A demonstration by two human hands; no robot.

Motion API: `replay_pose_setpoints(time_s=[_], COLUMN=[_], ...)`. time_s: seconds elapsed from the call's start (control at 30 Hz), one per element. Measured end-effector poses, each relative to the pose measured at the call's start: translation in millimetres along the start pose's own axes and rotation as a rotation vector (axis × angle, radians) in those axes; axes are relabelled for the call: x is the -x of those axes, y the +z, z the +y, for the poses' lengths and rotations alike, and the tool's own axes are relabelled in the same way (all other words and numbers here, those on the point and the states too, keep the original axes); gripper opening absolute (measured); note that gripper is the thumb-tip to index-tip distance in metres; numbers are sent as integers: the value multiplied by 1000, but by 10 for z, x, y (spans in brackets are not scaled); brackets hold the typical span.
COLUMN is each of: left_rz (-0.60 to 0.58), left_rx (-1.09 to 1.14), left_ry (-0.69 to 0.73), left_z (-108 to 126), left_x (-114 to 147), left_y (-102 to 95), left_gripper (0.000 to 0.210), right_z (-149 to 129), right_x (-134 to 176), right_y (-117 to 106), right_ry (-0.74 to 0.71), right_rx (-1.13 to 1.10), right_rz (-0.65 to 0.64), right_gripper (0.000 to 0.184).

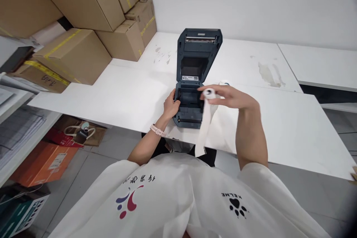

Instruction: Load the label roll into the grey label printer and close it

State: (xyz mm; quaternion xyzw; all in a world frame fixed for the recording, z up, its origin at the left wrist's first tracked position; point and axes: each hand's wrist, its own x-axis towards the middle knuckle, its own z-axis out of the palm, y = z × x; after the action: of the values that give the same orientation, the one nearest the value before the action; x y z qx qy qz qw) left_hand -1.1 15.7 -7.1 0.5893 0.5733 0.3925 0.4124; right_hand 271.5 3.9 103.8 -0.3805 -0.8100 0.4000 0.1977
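Note:
A dark grey label printer (189, 113) stands on the white table with its lid (199, 54) raised and its inner bay exposed. Against the bay's left side rests my left hand (170, 105), its fingers curled over the printer's edge. My right hand (223, 95) grips a small roll of white label paper (209, 93) between thumb and fingers, just over the right side of the bay. From that roll a loose paper strip (203, 130) hangs down past the table's front edge. Behind my right hand, a white item is mostly hidden.
Cardboard boxes (75, 54) with yellow tape are stacked on the table's left side. A white wall (245, 3) rises behind. Dried stains (269, 74) mark the tabletop (284, 119) at right. An orange box (44, 163) sits low at the left, beside shelving.

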Motion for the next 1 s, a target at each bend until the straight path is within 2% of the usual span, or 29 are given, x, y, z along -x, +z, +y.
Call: replay_pose_setpoints(time_s=[0.07,0.17,0.27,0.4,0.5,0.6,0.77,0.87,1.0], left_rz=[1,-5,-4,0,-17,-72,-149,-166,-167], left_rx=[-9,-10,-7,-8,55,196,291,292,302], left_ry=[-7,-8,1,-3,-5,4,-68,-70,-66], left_z=[2,-2,-8,-12,-1,12,6,4,6], left_x=[0,2,3,14,35,50,39,32,32], left_y=[0,2,6,5,9,25,44,36,25], left_gripper=[85,84,83,80,79,82,92,93,94], right_z=[-183,-227,-160,-141,-158,-140,-97,-104,-116], right_x=[-440,-943,-1111,-882,-514,-150,116,139,202], right_y=[156,484,717,819,939,1193,1575,1607,1540], right_ry=[27,178,247,229,137,12,-2,-14,-38], right_rx=[292,700,803,805,694,513,419,386,357], right_rz=[-85,-179,-211,-118,51,244,442,500,526], right_gripper=[52,43,32,37,39,39,39,34,30])
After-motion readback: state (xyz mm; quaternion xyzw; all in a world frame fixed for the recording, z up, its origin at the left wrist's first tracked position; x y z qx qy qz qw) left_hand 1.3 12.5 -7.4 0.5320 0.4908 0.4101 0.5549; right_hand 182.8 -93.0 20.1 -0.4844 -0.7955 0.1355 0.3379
